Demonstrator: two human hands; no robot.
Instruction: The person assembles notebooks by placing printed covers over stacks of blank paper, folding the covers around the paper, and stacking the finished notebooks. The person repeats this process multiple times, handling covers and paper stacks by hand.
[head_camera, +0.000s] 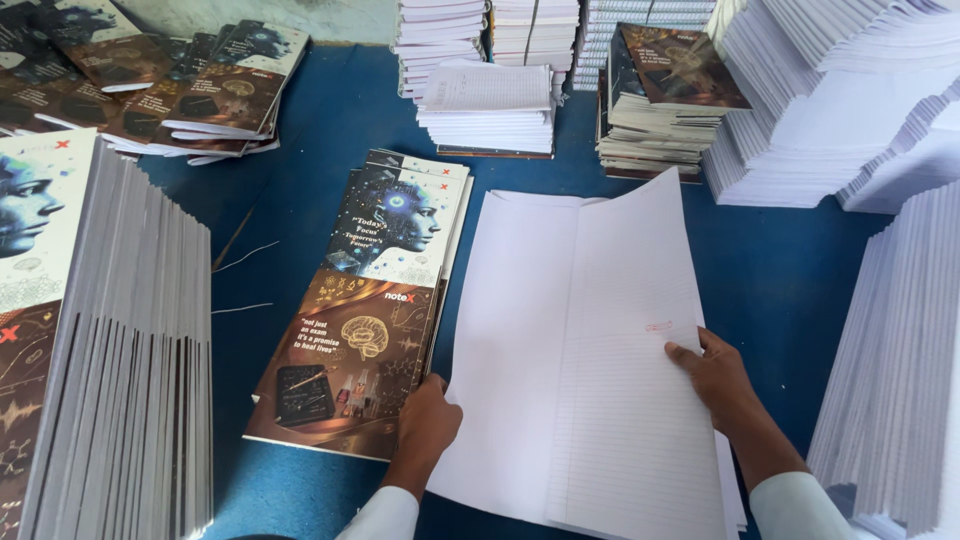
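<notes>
Our left hand (428, 420) and right hand (718, 375) pinch the white ruled paper sheets (590, 370), whose long axis points away from us.

No packages, signs or screens show; only a small red stamp mark (658, 327) on the ruled sheet (620, 400), above the right hand (715, 375)
</notes>
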